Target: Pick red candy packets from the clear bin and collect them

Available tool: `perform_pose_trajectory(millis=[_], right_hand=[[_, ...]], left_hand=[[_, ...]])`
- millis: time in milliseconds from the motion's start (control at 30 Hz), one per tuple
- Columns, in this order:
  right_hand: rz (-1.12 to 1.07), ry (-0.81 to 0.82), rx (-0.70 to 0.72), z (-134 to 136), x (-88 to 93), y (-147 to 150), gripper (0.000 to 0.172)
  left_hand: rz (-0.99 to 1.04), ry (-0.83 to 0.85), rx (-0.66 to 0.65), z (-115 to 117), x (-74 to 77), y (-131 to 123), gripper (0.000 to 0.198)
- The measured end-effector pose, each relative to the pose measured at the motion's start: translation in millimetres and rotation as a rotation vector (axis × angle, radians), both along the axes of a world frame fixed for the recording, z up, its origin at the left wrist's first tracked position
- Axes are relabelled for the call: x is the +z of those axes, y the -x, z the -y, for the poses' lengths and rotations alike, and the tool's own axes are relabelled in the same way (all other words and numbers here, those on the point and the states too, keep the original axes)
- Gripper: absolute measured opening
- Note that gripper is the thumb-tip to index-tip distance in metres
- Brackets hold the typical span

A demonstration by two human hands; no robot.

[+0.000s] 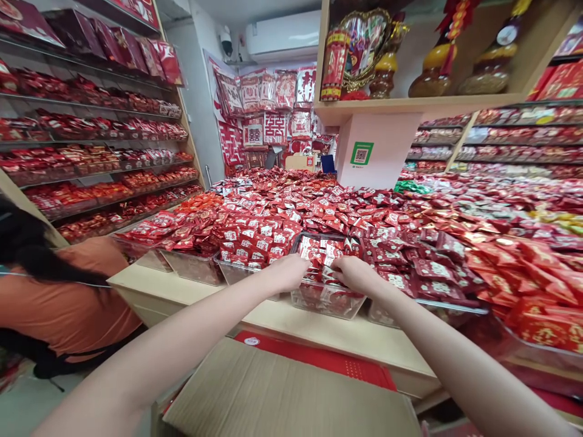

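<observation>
At the bottom centre of the frame lies a cardboard box (291, 394). Beyond it, at mid-frame, a clear bin (328, 300) stands on the pale counter (273, 318), its long axis apparently running up the frame. The left hand (291, 272) is at its left side, the right hand (359, 276) over its right, fingers curled; whether either grips anything I cannot tell. Red-and-white packets (319, 244) lie between and just beyond them, neither hand clearly nearer.
</observation>
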State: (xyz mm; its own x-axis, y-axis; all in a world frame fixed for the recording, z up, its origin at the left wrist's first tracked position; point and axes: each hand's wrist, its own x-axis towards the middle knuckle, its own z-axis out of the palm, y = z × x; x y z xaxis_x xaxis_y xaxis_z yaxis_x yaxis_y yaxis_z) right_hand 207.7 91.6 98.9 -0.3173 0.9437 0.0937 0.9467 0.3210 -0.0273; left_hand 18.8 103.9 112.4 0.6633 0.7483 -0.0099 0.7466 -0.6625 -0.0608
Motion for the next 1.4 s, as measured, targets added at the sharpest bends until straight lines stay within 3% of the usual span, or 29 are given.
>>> perform_pose_trajectory(millis=[233, 467, 633, 933, 1033, 1167, 1267, 1400], right_hand=[[-0.026, 0.028, 0.074, -6, 9.1, -1, 0.020], [0.084, -0.082, -0.067, -27, 14.7, -2, 0.025], [0.158, -0.016, 0.008, -32, 8.5, 6, 0.025], [0.100, -0.088, 0.067, -32, -0.2, 1, 0.023], [-0.035, -0.200, 0.097, -14, 2.6, -3, 0.024], [-0.277, -0.278, 0.114, 37, 0.4, -18, 0.025], [-0.423, -0.272, 0.110, 85, -6.8, -28, 0.024], [-0.582, -0.189, 0.053, 138, -15.2, -32, 0.023]], left_hand=[[0.042, 0.003, -0.070, -3, 2.6, -8, 0.032], [0.045, 0.012, -0.131, -3, 4.2, -18, 0.043], [0.050, 0.015, -0.110, -11, 5.6, -24, 0.048], [0.012, 0.080, -0.001, -10, 4.7, -25, 0.064], [0.021, 0.083, -0.010, -10, 2.3, -22, 0.064], [0.066, 0.054, -0.040, -10, -3.4, -14, 0.063], [0.133, -0.041, -0.113, -9, -3.6, -14, 0.053], [0.133, -0.121, -0.129, -14, 2.8, -36, 0.037]])
